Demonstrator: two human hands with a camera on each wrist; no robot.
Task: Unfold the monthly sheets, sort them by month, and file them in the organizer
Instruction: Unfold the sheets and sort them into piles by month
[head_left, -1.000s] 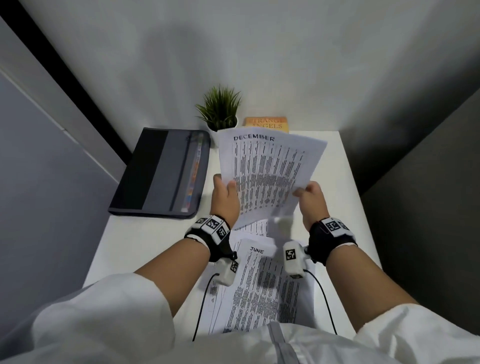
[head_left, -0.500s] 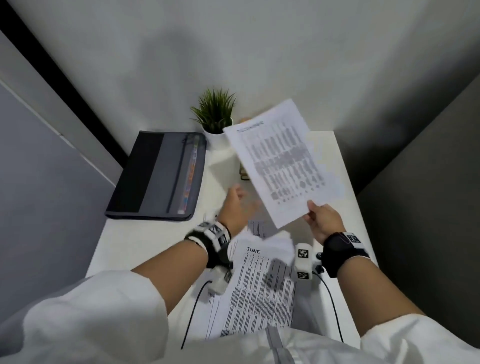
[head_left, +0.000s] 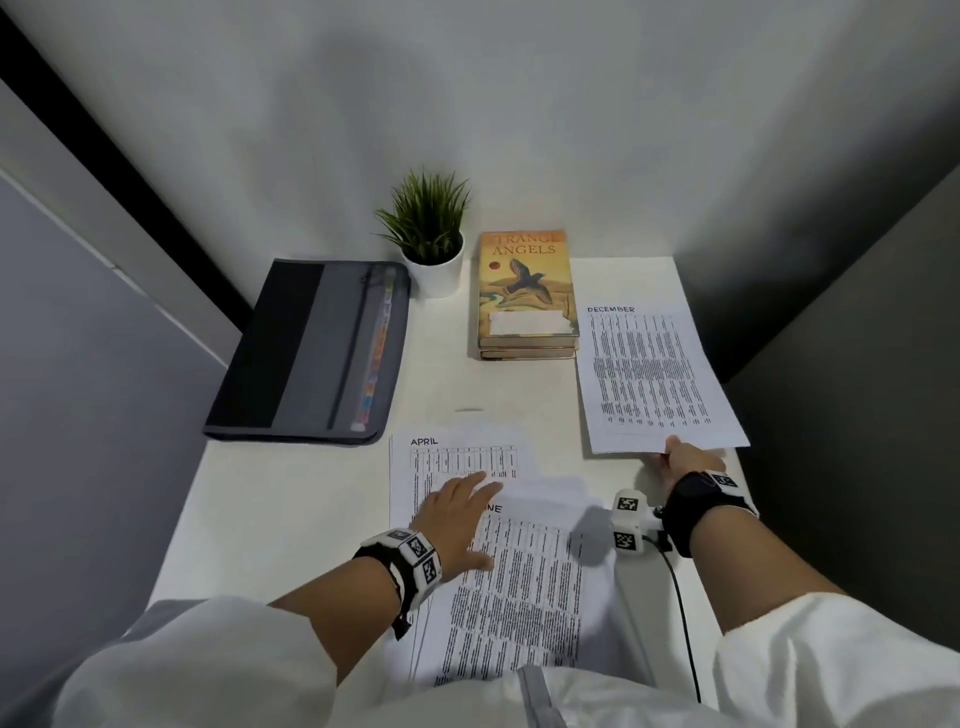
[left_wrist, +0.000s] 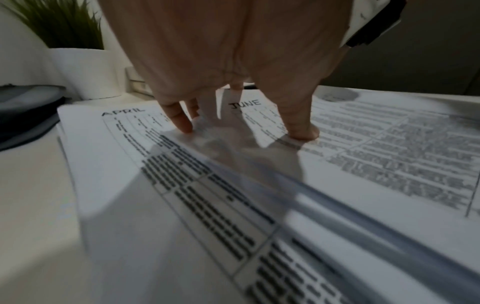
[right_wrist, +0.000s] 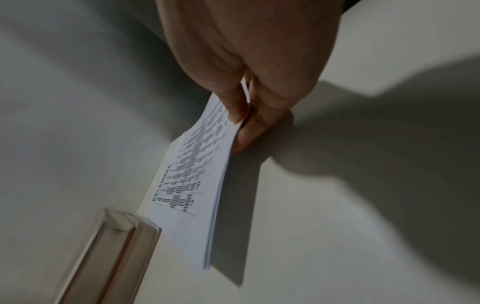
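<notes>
The December sheet came down onto the counter, right hand pinching its near edge. Left hand lies flat & open on the April sheet & June sheet. A quick slide could mix up the months.

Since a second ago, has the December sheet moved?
Yes. The December sheet has gone from held up in front of the plant to the table's right side, just right of the books; the right hand pinches its near edge.
</notes>
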